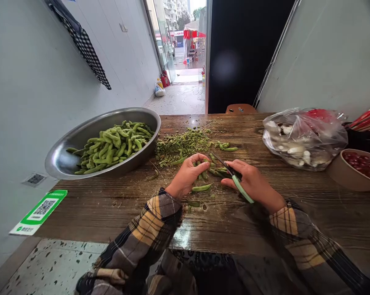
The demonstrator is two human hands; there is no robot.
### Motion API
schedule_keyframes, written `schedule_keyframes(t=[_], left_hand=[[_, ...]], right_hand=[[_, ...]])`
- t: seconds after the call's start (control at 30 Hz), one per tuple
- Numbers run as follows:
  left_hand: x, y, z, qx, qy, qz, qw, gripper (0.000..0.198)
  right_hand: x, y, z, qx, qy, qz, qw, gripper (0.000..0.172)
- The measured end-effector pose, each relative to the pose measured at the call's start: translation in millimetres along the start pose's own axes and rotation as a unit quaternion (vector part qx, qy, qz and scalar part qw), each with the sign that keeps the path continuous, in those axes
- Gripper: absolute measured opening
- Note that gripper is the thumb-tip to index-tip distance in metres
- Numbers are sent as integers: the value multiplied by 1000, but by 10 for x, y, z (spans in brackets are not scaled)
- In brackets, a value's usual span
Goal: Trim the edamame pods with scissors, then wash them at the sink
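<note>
My left hand [189,172] is closed around green edamame pods [204,174], which stick out below its fingers. In my right hand [249,178] is a pair of scissors [240,189] with a light green handle, the dark blades pointing left toward the pods. Loose pods lie on the table between and under the hands, among them one pod [201,188] just below my left fingers. Beyond my left hand spreads a heap of cut pod ends [185,143]. A large steel bowl [54,164] at the left holds many edamame pods [114,143].
The wooden table [135,213] carries a plastic bag [304,139] of white pieces and a tan tub [341,174] of dark red contents at the right. A green QR card [40,211] sits at the left edge. A brown stool [241,108] stands behind the table, near a doorway.
</note>
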State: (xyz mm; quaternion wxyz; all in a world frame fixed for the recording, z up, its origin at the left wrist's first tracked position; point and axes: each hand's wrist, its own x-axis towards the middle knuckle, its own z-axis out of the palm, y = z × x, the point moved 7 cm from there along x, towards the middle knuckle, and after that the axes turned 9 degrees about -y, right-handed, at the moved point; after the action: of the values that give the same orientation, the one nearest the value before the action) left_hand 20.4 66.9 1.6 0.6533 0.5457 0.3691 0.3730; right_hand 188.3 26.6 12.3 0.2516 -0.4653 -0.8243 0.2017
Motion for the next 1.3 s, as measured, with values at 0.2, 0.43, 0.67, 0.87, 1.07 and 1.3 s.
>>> schedule_keyframes(t=[0.2, 0.43, 0.67, 0.87, 1.07, 1.3], left_hand=[[-13, -46, -2, -117, 4, -20, 993, 30], [-24, -67, 85, -92, -17, -18, 995, 30], [-20, -93, 108, -102, -27, -17, 994, 31], [-20, -93, 115, -105, -30, -23, 994, 31], [-42, -95, 155, -115, -42, -18, 992, 31], [-61, 171, -150, -68, 40, 25, 997, 25]], right_hand=[[-3, 13, 14, -23, 3, 1, 1000, 50], [3, -21, 40, -22, -10, -5, 1000, 51], [2, -42, 37, -5, -19, -15, 1000, 49], [3, -50, 28, -6, -11, -22, 1000, 50], [-26, -16, 74, -18, 15, -37, 999, 40], [-30, 101, 17, -37, 65, -21, 997, 39]])
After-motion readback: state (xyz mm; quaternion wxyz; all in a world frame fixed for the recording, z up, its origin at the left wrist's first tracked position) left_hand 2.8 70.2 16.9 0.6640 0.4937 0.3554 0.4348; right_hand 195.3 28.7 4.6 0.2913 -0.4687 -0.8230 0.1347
